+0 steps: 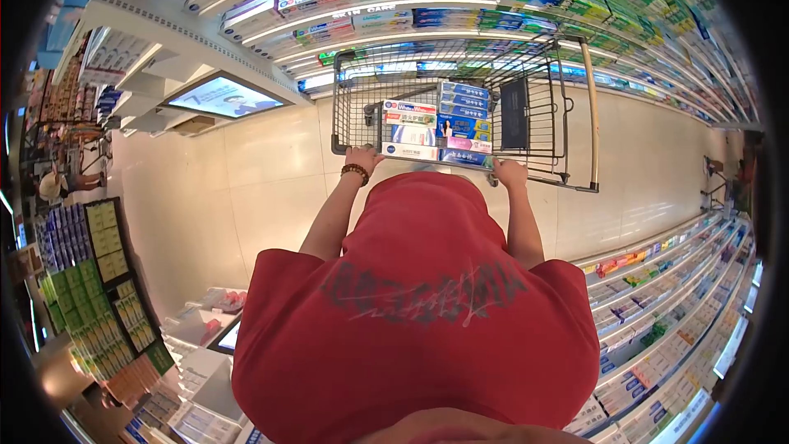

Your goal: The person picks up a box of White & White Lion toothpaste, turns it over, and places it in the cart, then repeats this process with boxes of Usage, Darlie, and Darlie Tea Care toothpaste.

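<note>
A wire shopping cart (352, 90) stands crosswise in front of me, its handle (592, 107) off to the right. My left hand (362, 158), with a beaded bracelet at the wrist, is closed on the near side rim by the left corner. Farther right along that rim, my right hand (509, 173) is closed on it too; its fingertips are partly hidden. Between the hands, several toothpaste boxes lie in rows inside the cart: a red-and-white box (410, 108), blue boxes (465, 97) and a white box (410, 151).
Shelves (386, 12) packed with boxed goods run along the far side. More stocked shelves (657, 329) rise at right and behind. A lit screen (226, 97) juts out at left. Stacked green boxes (78, 296) stand at lower left. Pale tiled floor (275, 189) surrounds the cart.
</note>
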The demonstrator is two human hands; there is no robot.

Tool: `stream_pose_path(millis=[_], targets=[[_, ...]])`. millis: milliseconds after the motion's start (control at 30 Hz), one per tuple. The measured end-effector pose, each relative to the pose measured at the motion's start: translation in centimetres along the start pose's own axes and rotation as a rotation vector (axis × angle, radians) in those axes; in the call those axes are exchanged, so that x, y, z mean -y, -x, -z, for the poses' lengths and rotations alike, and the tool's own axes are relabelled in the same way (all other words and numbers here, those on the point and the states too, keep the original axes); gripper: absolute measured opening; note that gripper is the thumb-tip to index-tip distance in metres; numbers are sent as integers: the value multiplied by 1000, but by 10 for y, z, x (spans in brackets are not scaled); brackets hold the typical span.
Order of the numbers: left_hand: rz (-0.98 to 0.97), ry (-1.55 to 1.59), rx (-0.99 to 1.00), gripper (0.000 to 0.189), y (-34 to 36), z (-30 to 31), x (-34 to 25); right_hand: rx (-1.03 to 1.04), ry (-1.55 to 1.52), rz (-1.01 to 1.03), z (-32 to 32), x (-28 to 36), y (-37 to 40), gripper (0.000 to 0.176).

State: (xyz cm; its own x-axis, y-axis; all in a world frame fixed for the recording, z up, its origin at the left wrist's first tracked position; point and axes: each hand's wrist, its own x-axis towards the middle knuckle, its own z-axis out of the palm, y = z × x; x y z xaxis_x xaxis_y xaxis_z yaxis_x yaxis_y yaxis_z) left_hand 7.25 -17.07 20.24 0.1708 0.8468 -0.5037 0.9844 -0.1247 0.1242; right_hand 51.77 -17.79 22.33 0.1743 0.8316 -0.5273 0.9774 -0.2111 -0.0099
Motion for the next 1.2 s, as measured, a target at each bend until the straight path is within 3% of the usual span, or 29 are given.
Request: stream_pose_path(millis=[67, 267, 600, 733, 867, 900, 1000, 1067, 1200], targets=[[18, 20, -139, 48, 9, -13, -3, 27, 9, 9, -3, -2, 3, 67], [-11, 92, -297, 47, 26, -39, 0, -15, 38, 36, -19, -4, 13, 66], [-21, 191, -272, 45, 31, -56, 5, 9, 67, 70, -20, -7, 11, 65], [-25, 247, -164, 47, 24, -50, 10, 187, 19, 72, -8, -6, -3, 52], [-99, 346, -236, 44, 23, -35, 17, 305, 24, 118, -19, -8, -32, 46], [-137, 430, -346, 36, 21, -23, 22, 315, -50, 93, -32, -8, -45, 37], [-67, 507, -523, 25, 14, 56, 52, 253, 138, 125, -30, 13, -49, 31], [-31, 411, -817, 17, 1, 112, 85, 110, 216, 158, -45, 20, -54, 24], [27, 144, -971, 22, -53, 210, 193, -10, 17, 199, -28, 86, -41, 24]])
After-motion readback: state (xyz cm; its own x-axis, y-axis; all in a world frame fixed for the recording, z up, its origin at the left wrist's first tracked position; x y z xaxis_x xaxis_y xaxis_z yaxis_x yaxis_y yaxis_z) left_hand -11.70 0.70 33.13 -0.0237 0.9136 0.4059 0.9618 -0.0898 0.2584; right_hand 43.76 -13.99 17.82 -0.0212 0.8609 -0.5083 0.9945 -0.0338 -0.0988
